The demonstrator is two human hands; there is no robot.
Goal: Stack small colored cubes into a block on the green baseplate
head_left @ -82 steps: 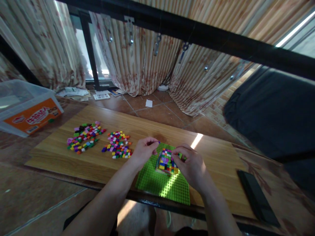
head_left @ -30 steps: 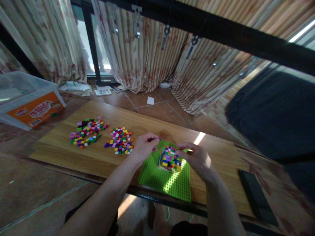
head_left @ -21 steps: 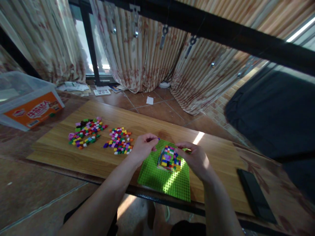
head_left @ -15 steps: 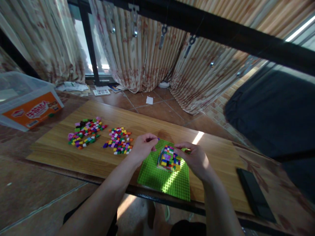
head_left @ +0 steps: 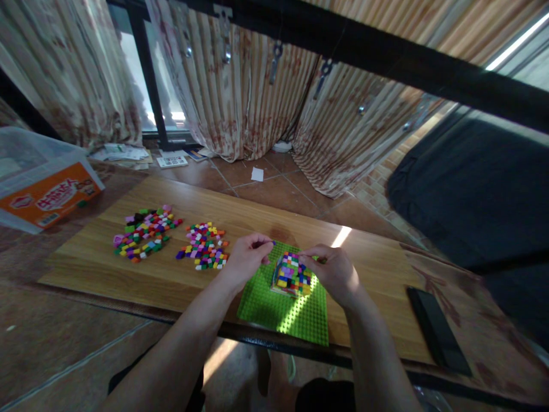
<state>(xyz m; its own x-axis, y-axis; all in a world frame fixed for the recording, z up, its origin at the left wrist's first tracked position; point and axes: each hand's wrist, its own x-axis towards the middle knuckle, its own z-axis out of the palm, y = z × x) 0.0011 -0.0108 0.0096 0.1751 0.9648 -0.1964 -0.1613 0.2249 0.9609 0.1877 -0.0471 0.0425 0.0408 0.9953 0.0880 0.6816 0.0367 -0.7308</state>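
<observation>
A green studded baseplate (head_left: 257,309) lies on the wooden table, carrying a small block of many-coloured toy bricks (head_left: 291,276). My left hand (head_left: 247,257), at the plate's far left corner, pinches a tiny blue-purple toy brick (head_left: 273,242) between thumb and forefinger. Over the far right edge of the brick block is my right hand (head_left: 334,269). Its thumb and forefinger are closed together at the block's top; whatever sits between those fingertips is too small to make out. Left of my left hand spreads a loose pile of small bricks (head_left: 205,247).
Another pile of mixed bricks (head_left: 148,232) lies farther left on the wooden table (head_left: 128,286). A clear plastic box (head_left: 47,189) with an orange label stands beyond the table's left end. A black flat object (head_left: 437,329) rests at the right end. Curtains (head_left: 253,103) hang behind.
The view has shifted slightly. My right fingertips have moved a little left over the top of the brick block. My left hand still pinches the small brick in nearly the same place.
</observation>
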